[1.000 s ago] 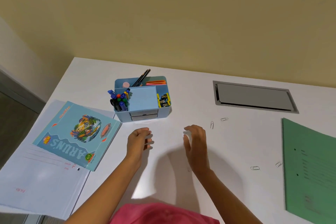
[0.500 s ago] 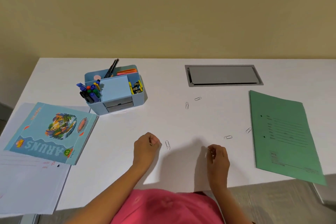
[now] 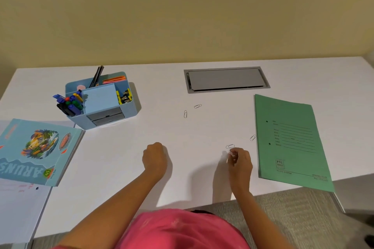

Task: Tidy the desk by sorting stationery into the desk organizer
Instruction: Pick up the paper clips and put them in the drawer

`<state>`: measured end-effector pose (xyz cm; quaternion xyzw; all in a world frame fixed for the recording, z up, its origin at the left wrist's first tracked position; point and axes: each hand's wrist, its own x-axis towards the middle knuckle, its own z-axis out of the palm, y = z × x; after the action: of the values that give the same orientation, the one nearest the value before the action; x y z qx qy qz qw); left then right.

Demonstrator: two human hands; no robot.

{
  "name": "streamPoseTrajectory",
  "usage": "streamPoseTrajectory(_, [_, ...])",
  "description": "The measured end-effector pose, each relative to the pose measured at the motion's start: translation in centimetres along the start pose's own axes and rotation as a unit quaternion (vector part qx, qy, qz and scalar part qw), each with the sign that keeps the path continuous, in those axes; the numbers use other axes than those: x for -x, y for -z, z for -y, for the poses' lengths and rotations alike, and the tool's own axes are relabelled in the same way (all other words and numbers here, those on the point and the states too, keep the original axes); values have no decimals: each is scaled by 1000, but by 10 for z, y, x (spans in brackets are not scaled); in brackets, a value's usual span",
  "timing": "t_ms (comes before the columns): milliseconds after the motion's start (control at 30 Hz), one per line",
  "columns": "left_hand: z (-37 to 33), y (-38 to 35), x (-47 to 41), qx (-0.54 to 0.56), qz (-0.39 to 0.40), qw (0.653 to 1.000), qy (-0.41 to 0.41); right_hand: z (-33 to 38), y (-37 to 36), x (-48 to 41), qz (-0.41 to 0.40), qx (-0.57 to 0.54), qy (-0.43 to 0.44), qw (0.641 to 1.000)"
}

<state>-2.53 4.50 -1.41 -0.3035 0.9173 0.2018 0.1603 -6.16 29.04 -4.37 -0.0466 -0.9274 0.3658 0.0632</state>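
Left hand (image 3: 154, 157) fisted; right hand (image 3: 240, 161) beside wire paperclip (image 3: 230, 146).

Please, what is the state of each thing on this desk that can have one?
desk organizer: drawers shut, compartments filled.
green folder: closed, lying flat.
desk hatch: lid shut.
notebook: closed.
four paper clips: lying loose.
left hand: closed fist.
right hand: fingers curled; contents unclear.

Seemingly four loose paper clips (image 3: 185, 114) right of upright blue organizer (image 3: 132, 110).
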Motion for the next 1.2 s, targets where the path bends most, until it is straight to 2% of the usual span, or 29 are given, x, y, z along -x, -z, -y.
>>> streamPoseTrajectory(300, [-8,-8,5,-10,5,1000,19,-8,8,-39,53,99,89,990])
streamPoseTrajectory(467, [-8,-17,16,33,-3,999,10,-4,8,-64,156,105,42,981])
streamPoseTrajectory(633, [-9,-24,23,120,-37,992,-2,6,10,-86,258,179,-7,949])
streamPoseTrajectory(767, [-13,-24,19,220,-48,974,15,15,12,-90,290,215,-15,933])
streamPoseTrajectory(933, [-24,-16,16,339,-54,939,22,18,15,-82,251,95,-49,962])
streamPoseTrajectory(1033, [-34,-10,14,398,-45,916,25,27,17,-71,217,10,-34,975])
streamPoseTrajectory(1100, [-40,-7,12,428,-20,903,30,39,17,-64,199,-26,-11,980])
streamPoseTrajectory(1200, [-49,-2,11,524,49,849,42,62,15,-53,208,-76,35,975])
